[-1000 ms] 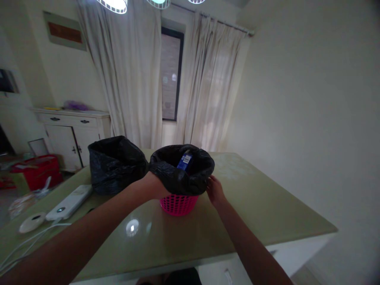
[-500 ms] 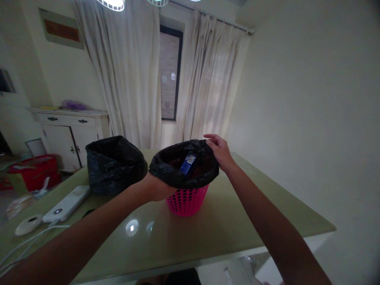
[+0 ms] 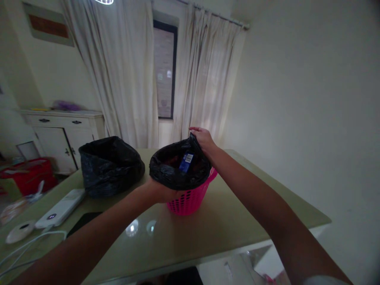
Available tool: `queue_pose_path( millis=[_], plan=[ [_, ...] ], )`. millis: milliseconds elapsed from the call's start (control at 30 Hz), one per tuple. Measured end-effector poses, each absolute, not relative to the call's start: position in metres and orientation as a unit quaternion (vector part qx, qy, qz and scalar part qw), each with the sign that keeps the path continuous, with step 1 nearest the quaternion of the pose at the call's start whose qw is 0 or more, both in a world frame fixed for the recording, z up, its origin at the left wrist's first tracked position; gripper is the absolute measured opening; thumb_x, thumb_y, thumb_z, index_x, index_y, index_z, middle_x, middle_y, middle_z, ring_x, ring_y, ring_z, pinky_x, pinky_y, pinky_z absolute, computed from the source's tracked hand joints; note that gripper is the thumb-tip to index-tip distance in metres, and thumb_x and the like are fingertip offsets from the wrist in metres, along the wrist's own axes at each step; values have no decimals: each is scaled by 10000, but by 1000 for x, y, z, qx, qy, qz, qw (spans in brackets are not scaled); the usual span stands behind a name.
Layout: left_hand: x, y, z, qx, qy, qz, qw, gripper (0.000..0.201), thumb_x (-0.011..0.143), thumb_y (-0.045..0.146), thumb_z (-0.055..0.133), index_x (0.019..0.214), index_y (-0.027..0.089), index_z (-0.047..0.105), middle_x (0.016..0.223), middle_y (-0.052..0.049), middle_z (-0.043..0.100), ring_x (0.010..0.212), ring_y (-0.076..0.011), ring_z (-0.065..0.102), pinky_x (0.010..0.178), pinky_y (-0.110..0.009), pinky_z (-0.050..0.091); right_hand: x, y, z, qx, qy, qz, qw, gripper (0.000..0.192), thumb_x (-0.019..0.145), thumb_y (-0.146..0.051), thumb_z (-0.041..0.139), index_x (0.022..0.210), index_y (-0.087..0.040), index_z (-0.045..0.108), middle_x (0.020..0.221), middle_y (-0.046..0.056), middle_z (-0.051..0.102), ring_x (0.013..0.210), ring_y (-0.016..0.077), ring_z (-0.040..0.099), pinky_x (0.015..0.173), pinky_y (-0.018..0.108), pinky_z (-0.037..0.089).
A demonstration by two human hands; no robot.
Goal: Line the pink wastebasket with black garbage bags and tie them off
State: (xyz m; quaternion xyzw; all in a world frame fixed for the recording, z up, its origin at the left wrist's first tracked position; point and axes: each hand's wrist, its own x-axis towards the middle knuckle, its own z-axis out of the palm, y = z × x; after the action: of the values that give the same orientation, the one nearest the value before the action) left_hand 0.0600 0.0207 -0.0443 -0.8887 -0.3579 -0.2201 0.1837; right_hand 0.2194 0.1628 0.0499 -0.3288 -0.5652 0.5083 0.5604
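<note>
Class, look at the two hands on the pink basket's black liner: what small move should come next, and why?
Probably lift the far edge up off the rim. The right hand pinches the black liner there, already raised above the pink basket, while the left hand grips the near side.

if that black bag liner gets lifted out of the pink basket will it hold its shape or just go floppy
Probably floppy: the black liner is thin, crinkled film that folds where the right hand pinches its far rim. It likely weighs little; only a small blue packet shows inside. The pink basket may tip or slide with it, though the left hand steadies the near side.
</note>
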Motion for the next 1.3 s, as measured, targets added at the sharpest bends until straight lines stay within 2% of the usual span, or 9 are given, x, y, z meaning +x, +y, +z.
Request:
queue_pose_path(
  millis=[100,300,433,567,767,1067,1133,1200,1300],
  plan=[
    [65,16,-40,-894,-331,-222,205,516,1060,478,520,1499,277,703,1606,-75,654,1593,-334,465,1390,-543,273,213,165,74,-295,-584,511,558,138,941,-184,747,1065,-181,685,566,-76,551,501,103,502,482,214,397],
    [65,15,-32,-883,-342,-256,194,454,1064,410,530,1447,278,736,1591,-82,664,1596,-362,461,1365,-606,300,218,140,129,-88,-698,479,525,448,873,-441,888,1217,-229,694,789,-51,624,737,120,630,661,236,529],
    [49,14,-27,-873,-362,-275,177,424,1085,409,475,1365,279,766,1459,-90,744,1440,-333,622,1290,-554,433,253,127,156,-31,-711,430,555,418,877,-401,880,1218,-240,700,802,-68,604,740,93,609,713,245,536],
    [21,4,-17,-838,-434,-281,173,422,1105,405,430,1178,208,796,1195,-132,809,1166,-327,750,1102,-513,583,316,137,162,-79,-693,371,613,331,872,-342,879,1149,-254,720,800,-56,607,726,96,600,704,251,537],
    [-18,0,8,-791,-516,-261,198,585,1108,419,421,1574,96,568,1412,-227,734,1308,-405,704,1131,-587,545,399,145,135,-130,-619,369,681,177,812,-155,809,951,-232,730,724,-68,522,558,55,465,632,203,556],
    [-42,2,19,-653,-287,-587,382,543,925,294,770,1452,287,636,1554,-72,654,1451,-360,596,1242,-598,437,415,128,110,-359,-456,332,744,175,814,-22,655,796,-182,724,642,-34,555,564,65,513,577,153,570],
    [-36,9,2,-639,-312,-645,280,795,848,419,893,1547,261,549,1663,-115,547,1537,-405,505,1242,-625,432,414,127,107,-385,-436,325,746,198,817,-2,640,767,-177,719,640,-24,565,572,65,520,582,149,570],
    [-23,14,-10,-657,-360,-660,57,914,819,555,917,1577,227,526,1687,-170,520,1561,-431,480,1231,-633,453,416,129,102,-404,-453,304,734,204,817,-3,654,761,-189,716,651,-22,580,588,73,532,622,183,597],
    [1,15,-11,-607,-339,-670,-260,587,921,638,801,1283,180,741,1399,-175,754,1406,-393,648,1175,-553,535,424,136,97,-464,-544,214,666,145,813,-63,717,816,-208,721,725,-3,650,657,119,603,746,308,639]
  ],
)
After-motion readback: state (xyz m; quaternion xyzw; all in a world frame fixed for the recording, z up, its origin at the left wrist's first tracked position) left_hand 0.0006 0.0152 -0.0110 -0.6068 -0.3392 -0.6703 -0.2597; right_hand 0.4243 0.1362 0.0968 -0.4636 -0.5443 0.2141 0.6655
